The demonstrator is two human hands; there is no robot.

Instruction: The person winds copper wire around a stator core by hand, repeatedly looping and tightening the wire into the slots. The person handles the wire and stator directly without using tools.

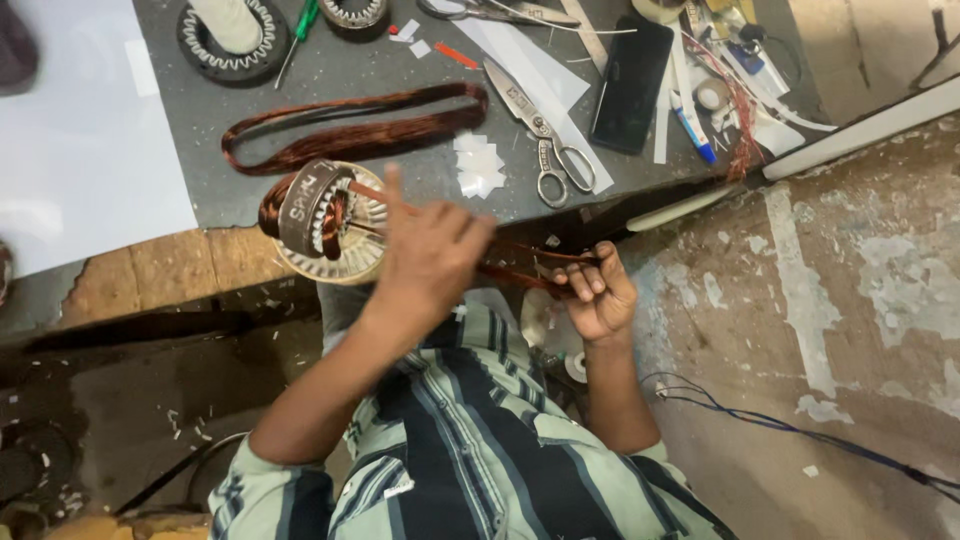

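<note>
At the frame's centre, by the grey surface (330,75) edge, the left hand (430,255) rests half-open against the stator core (335,225), forefinger raised. The right hand (598,292) is closed, gripping the copper wire coil (520,268) stretched between them.

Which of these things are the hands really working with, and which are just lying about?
In hand:
- left hand at the round stator core
- right hand gripping the copper wire coil

Lying about:
- scissors
- black phone
- green screwdriver
- spare copper loop
- paper slips
</note>
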